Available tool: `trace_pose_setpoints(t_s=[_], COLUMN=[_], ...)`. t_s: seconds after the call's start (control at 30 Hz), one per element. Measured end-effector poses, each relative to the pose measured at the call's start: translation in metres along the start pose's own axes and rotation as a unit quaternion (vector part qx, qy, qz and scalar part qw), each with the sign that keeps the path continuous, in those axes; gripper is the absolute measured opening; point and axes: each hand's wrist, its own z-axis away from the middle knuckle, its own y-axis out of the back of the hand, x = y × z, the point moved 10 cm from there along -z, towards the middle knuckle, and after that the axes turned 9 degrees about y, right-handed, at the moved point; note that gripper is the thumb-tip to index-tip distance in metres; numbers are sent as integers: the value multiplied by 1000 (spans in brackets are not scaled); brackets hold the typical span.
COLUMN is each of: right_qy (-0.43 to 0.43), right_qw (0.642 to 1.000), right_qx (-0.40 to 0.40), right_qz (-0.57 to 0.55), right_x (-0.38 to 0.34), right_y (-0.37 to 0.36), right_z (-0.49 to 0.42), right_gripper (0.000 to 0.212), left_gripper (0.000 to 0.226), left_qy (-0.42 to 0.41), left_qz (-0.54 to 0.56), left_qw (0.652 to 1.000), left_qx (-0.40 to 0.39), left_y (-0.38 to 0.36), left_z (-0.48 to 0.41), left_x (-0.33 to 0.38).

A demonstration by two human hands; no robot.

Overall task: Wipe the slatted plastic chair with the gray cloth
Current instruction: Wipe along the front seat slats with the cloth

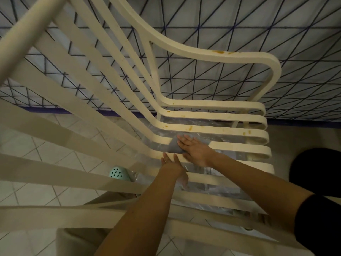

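Note:
The cream slatted plastic chair fills the view, its long slats curving from the back at upper left into the seat at centre right. Brown stains dot the upper seat slats and the armrest. The gray cloth lies on a seat slat near the bend. My right hand presses flat on the cloth, fingers spread toward the upper left. My left hand rests just below it, fingers apart, on the neighbouring slat beside the cloth's lower edge.
A tiled wall with dark diagonal lines stands behind the chair. Pale floor tiles lie below at left. A mint-green perforated object shows between the slats. Clear plastic sheeting lies under the seat. Something black sits at the right.

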Motion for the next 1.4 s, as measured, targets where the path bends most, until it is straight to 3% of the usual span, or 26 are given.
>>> trace_pose_setpoints(t_s=[0.6,0.83,1.0,1.3,1.4], right_qy=[-104,-181,-268,-414,-456], right_qw=[993,975,937,831,777], right_qx=[63,116,150,191,259], right_qz=[-9,-61,-165,-318,-348], right_x=[94,132,144,154,174], right_y=[3,0,-15,-34,-23], right_z=[152,209,222,220,226], right_gripper=[59,61,72,89,69], left_gripper=[114,78,79,77,79], left_qy=[-38,-106,-165,-168,-169], left_qz=[35,50,95,111,99], left_qw=[998,978,959,963,966], left_qx=[23,174,211,178,171], left_y=[5,40,53,26,24], left_z=[-3,5,14,2,0], left_x=[4,31,66,84,84])
